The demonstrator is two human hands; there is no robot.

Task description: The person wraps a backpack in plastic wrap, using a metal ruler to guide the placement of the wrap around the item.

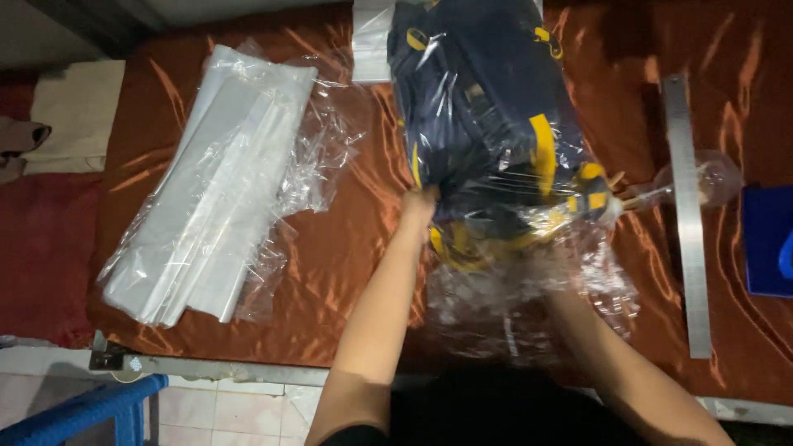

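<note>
**Navy-and-yellow garment half inside a clear bag, both hands on it**

A folded navy garment with yellow trim (487, 124) lies on the rust-coloured satin cloth (347, 248) that covers the table, right of the middle and reaching to the far edge. A clear plastic bag (529, 281) wraps it; the bag's loose, crinkled mouth spreads toward the near edge, over the person's forearms.

The left hand (419, 205) presses against the garment's near left corner, fingers tucked against or under the fold, so how tightly it grips cannot be told. The right hand (570, 248) is inside the bag, blurred by the film; it appears to hold the garment's near right end, but its closure cannot be judged.

Just right of the bundle, a long metal ruler (688, 215) lies running near to far, with a clear tape dispenser (694, 183) touching it. A blue object (766, 239) sits at the right edge. Well apart to the left, a stack of empty clear bags (215, 182) lies slanted on the cloth. A blue stool (91, 409) stands on the tiled floor at near left.
</note>
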